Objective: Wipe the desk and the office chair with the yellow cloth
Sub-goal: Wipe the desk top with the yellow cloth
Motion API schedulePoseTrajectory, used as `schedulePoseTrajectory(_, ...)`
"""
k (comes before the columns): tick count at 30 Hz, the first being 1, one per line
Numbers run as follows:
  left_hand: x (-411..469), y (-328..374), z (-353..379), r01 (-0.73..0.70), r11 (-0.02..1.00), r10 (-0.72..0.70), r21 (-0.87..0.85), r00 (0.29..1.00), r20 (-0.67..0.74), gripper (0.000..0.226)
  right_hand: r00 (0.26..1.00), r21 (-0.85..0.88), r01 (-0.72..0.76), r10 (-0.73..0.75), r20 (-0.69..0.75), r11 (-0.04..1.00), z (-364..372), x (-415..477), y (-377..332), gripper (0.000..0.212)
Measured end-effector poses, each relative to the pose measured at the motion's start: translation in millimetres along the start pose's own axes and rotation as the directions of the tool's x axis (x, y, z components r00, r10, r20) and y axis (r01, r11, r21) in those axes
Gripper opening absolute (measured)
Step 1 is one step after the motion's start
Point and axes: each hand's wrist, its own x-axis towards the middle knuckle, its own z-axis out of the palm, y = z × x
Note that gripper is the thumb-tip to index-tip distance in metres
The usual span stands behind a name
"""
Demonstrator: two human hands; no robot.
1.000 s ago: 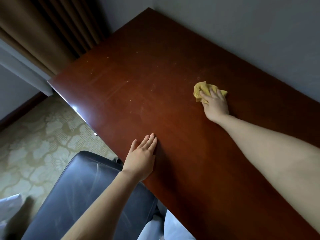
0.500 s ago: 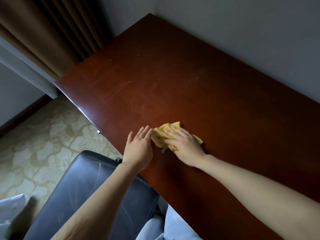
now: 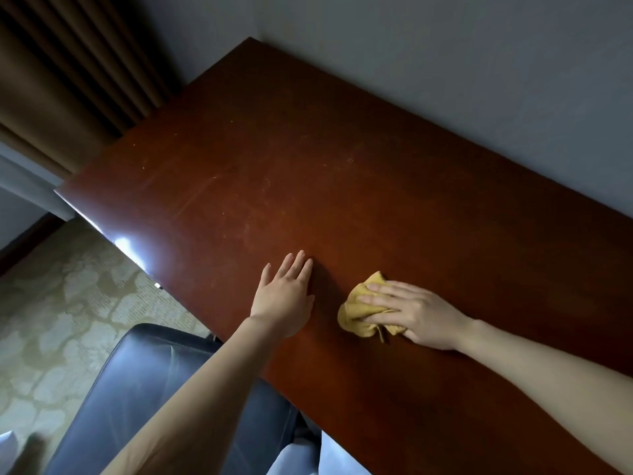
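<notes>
A dark red-brown wooden desk (image 3: 308,186) runs from the far corner down to the lower right, with faint dusty streaks on its top. The crumpled yellow cloth (image 3: 359,311) lies on the desk near its front edge. My right hand (image 3: 418,313) presses flat on the cloth, fingers straight and pointing left. My left hand (image 3: 284,299) rests flat on the bare desk just left of the cloth, a short gap between them. The black leather office chair (image 3: 137,389) stands below the desk's front edge, partly hidden by my left forearm.
A grey wall (image 3: 445,63) borders the desk's far side. Brown curtains (image 3: 68,80) hang at the upper left. Patterned beige carpet (image 3: 51,303) covers the floor left of the chair. Something white (image 3: 7,443) shows at the bottom left corner.
My right hand dragged the cloth from the desk's far side toward me until it met my left hand, then slid it a little to the right. My left hand stayed flat on the desk.
</notes>
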Motion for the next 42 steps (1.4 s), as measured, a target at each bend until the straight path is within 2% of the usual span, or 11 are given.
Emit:
schedulePoseTrajectory(3,13,-1,-2,-0.021,0.993,0.022,0.117,1.000,0.000,0.081,0.996,-0.003,-0.087,0.087,-0.022,0.996,-12,2,29,0.067)
schedulePoseTrajectory(7,30,-9,-8,-0.065,0.968,0.059,0.241,0.998,0.032,0.097,0.957,0.076,-0.284,0.288,-0.042,0.956,-28,21,75,0.067)
schedulePoseTrajectory(14,39,-12,-8,-0.065,0.985,0.059,0.157,0.997,0.043,0.087,0.811,0.128,-0.578,0.584,-0.020,0.806,-47,83,134,0.056)
schedulePoseTrajectory(21,40,-10,-1,-0.031,0.995,0.031,0.091,1.000,0.000,0.076,0.677,0.029,-0.736,0.734,0.056,0.676,-53,176,151,0.047)
schedulePoseTrajectory(23,39,-10,2,-0.023,0.997,0.024,0.073,1.000,-0.019,0.072,0.687,0.016,-0.726,0.725,0.057,0.687,-49,196,146,0.046)
schedulePoseTrajectory(25,39,-11,3,-0.021,0.998,0.023,0.063,0.999,-0.028,0.069,0.727,0.028,-0.687,0.686,0.041,0.726,-43,207,137,0.046)
schedulePoseTrajectory(29,35,-12,3,-0.014,1.000,0.014,0.008,0.999,-0.048,0.063,0.872,0.052,-0.489,0.490,-0.006,0.870,-32,205,109,0.046)
schedulePoseTrajectory(31,29,-11,2,-0.008,0.999,0.003,-0.038,0.994,-0.110,0.059,0.911,0.097,-0.403,0.409,-0.053,0.910,-25,192,90,0.045)
schedulePoseTrajectory(35,14,-9,3,0.014,0.984,-0.074,-0.178,0.939,-0.334,0.047,0.962,0.174,-0.227,0.248,-0.113,0.958,-15,150,53,0.037)
schedulePoseTrajectory(37,14,-7,2,0.027,0.979,-0.106,-0.201,0.915,-0.390,0.044,0.980,0.205,-0.145,0.170,-0.107,0.968,-13,125,45,0.034)
schedulePoseTrajectory(42,31,8,-6,0.038,0.980,-0.099,-0.194,0.945,-0.311,0.054,0.996,0.146,-0.028,0.039,-0.078,0.989,-18,70,49,0.031)
